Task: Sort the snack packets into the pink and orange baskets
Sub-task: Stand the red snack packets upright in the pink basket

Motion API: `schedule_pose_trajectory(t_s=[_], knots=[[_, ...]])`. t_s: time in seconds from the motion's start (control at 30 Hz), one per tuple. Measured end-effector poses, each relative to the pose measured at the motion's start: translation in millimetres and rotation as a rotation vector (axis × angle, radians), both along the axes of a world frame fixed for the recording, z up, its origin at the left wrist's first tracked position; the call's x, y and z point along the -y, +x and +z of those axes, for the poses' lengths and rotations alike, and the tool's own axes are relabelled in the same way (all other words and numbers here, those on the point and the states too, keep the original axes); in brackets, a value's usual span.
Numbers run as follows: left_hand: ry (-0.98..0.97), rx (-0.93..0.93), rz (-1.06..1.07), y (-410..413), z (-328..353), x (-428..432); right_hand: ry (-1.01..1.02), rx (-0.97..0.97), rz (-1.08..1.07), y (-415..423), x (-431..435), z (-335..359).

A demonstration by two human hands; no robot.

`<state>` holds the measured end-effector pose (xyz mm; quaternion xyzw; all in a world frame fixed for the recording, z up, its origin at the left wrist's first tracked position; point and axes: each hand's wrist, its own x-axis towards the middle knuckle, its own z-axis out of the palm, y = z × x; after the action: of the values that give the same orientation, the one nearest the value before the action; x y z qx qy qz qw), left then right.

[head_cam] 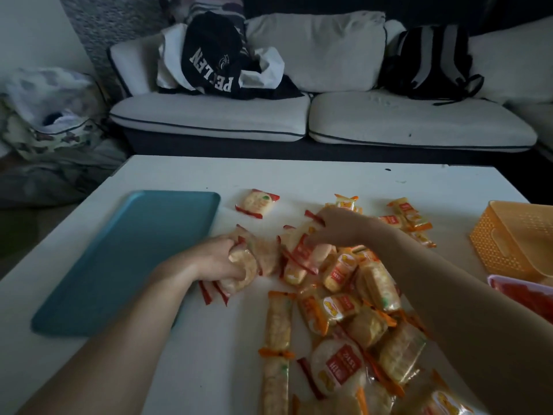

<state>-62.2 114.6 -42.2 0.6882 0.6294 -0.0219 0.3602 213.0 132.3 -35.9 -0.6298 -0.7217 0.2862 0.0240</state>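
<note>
Beside the tray (125,259), seemingly light, crushable packets (244,272), best pinched by sealed ends, were clutched in the left hand (214,259); the right hand (338,227) hold was unclear.

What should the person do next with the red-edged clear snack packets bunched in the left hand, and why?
Probably carry them over to the pink plastic basket, if red goes with pink. The left hand grips several red-edged clear packets, a full handful. That basket and the orange lattice basket sit at the far right, beyond the mixed pile the right hand reaches into.
</note>
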Motion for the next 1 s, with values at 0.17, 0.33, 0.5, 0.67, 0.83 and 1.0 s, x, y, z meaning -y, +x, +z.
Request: schedule_pose_trajectory(t_s=[0.17,0.33,0.5,0.67,0.83,1.0], knots=[[0.096,0.095,0.105,-13,-2,-5,0.126,-0.343,-0.344,-19,-21,3],[0.083,0.128,0.080,-27,-21,-31,-0.141,-0.152,-0.174,-30,-33,-14],[0.048,0.081,0.027,-16,-31,-39,-0.147,0.144,0.034,-44,-35,-7],[0.095,0.118,0.042,-20,-28,-41,-0.122,0.071,0.035,-44,-33,2],[0.118,0.298,0.174,-53,-11,-42,0.159,-0.168,-0.071,-25,-39,18],[0.118,0.440,0.281,-73,-5,-42,0.120,-0.717,-0.175,-33,-36,22]])
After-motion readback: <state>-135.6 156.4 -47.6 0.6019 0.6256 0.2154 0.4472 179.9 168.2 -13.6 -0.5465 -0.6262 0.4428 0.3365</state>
